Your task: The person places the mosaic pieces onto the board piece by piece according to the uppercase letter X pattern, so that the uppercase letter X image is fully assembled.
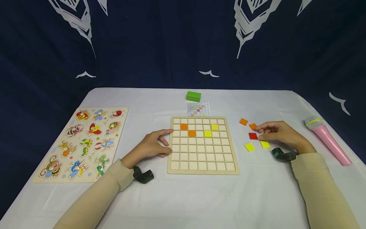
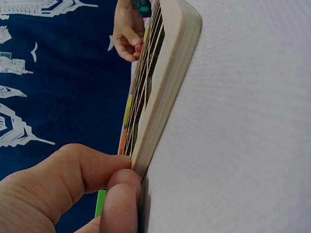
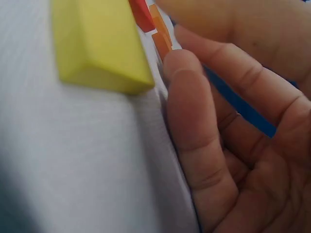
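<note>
At the middle of the table lies a wooden grid board (image 1: 196,157), with two orange and two yellow square tiles in its upper cells. My left hand (image 1: 152,144) holds the board's left edge; in the left wrist view its fingertips (image 2: 119,187) meet the frame's rim. Right of the board, my right hand (image 1: 275,133) hovers low over loose tiles, fingers loosely bent. Its fingertips are at an orange tile (image 1: 252,126); whether they touch is unclear. Around it lie a red tile (image 1: 253,136), another orange tile (image 1: 243,121) and two yellow tiles (image 1: 249,147).
Behind the board are a printed pattern card (image 1: 198,109) and a green block (image 1: 193,96). A wooden insect puzzle (image 1: 98,130) lies at the left. The pink toy microphone (image 1: 331,143) is at the right, beyond the right hand. A dark patterned curtain (image 1: 166,44) hangs behind the table.
</note>
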The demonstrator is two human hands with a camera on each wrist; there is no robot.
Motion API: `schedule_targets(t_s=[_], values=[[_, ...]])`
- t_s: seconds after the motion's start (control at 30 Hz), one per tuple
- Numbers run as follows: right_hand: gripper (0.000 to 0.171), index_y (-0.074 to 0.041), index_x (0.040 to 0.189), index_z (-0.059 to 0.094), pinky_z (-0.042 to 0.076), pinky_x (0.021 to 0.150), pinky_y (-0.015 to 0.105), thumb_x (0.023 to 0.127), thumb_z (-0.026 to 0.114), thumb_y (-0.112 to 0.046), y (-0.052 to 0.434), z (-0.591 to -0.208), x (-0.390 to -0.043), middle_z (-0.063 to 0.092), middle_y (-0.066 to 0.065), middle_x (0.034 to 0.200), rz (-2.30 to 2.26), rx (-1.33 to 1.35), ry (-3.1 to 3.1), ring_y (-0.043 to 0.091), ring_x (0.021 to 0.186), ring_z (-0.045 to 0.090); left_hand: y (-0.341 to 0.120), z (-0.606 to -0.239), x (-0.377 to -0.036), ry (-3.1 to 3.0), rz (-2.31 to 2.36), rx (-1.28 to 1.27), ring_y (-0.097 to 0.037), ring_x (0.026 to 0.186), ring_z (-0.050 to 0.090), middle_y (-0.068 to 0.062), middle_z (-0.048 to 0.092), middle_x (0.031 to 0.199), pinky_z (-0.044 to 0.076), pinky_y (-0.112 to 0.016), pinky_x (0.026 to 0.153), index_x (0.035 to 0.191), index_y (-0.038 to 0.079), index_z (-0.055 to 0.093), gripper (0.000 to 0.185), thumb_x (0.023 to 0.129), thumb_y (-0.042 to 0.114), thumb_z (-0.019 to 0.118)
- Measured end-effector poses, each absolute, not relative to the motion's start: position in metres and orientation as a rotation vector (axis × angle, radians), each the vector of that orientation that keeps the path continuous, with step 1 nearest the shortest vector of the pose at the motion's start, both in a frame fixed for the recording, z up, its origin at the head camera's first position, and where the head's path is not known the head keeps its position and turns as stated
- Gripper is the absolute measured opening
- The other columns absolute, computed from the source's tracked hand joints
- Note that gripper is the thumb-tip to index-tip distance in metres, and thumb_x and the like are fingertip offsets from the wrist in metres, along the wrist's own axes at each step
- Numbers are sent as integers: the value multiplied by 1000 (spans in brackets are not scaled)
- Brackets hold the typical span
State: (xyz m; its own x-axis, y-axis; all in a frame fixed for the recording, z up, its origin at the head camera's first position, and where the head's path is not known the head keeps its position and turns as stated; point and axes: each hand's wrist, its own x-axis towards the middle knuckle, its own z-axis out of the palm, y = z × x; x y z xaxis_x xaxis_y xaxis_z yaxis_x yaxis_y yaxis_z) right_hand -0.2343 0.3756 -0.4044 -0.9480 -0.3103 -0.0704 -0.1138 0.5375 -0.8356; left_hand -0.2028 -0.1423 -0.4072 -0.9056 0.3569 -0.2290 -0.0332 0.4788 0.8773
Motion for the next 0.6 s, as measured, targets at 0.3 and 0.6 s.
schedule_targets(t_s=[0.3, 0.6], values=[[35, 13, 119, 73, 49, 63, 21, 88, 85, 4, 368, -401, -233, 66, -3, 87, -1258, -398, 2617, 14, 75, 56, -142, -407, -203, 2341, 1409, 255, -15, 64, 74, -15, 67, 103, 66, -29, 63, 160, 9, 54, 84, 82, -2, 84], [31, 14, 113, 74, 48, 59, 21, 86, 85, 6, 364, -403, -233, 62, -1, 81, -1216, -427, 2662, 13, 71, 55, -141, -406, -203, 2338, 1408, 253, -15, 64, 74, -14, 67, 102, 66, -28, 63, 160, 8, 54, 85, 82, -3, 84]])
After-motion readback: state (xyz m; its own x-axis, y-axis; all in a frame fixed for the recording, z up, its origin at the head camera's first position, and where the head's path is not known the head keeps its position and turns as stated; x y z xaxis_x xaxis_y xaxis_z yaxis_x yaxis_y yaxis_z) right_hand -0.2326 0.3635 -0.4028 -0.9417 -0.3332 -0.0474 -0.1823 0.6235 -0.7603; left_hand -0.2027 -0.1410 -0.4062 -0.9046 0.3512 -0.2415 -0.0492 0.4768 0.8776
